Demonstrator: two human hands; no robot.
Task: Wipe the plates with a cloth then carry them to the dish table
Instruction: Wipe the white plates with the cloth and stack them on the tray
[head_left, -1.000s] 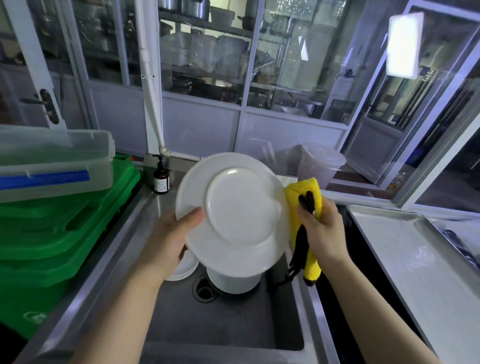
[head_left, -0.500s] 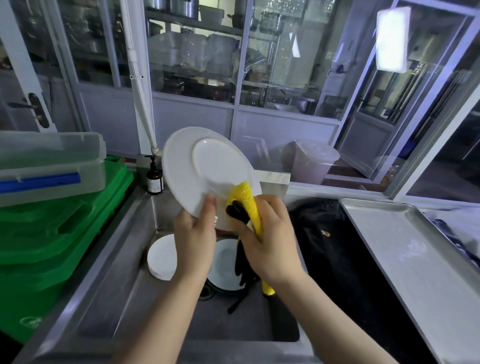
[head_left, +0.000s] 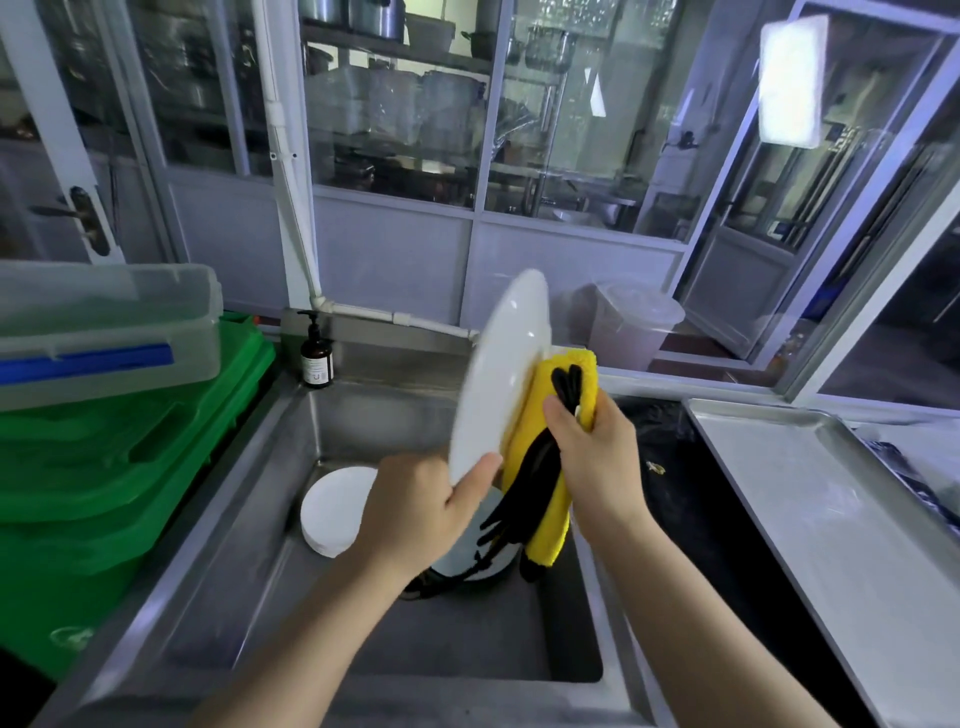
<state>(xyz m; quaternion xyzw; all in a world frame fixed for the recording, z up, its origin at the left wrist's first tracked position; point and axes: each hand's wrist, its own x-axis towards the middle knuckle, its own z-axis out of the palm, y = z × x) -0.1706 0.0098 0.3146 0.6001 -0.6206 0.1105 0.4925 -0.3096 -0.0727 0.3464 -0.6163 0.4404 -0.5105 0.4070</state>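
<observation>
Plate (head_left: 501, 371) stands edge-on at frame centre, my left hand (head_left: 415, 512) gripping its rim so my right hand (head_left: 597, 457), clutching the cloth (head_left: 558, 457), can rub its face.

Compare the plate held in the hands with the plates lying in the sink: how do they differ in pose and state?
The held plate stands nearly on edge above the sink; the stack of plates lies flat on the sink floor. The held plate is in the grip of the left hand, with the yellow cloth in the right hand pressed against it; nothing touches the stack. Both are round and white.
</observation>
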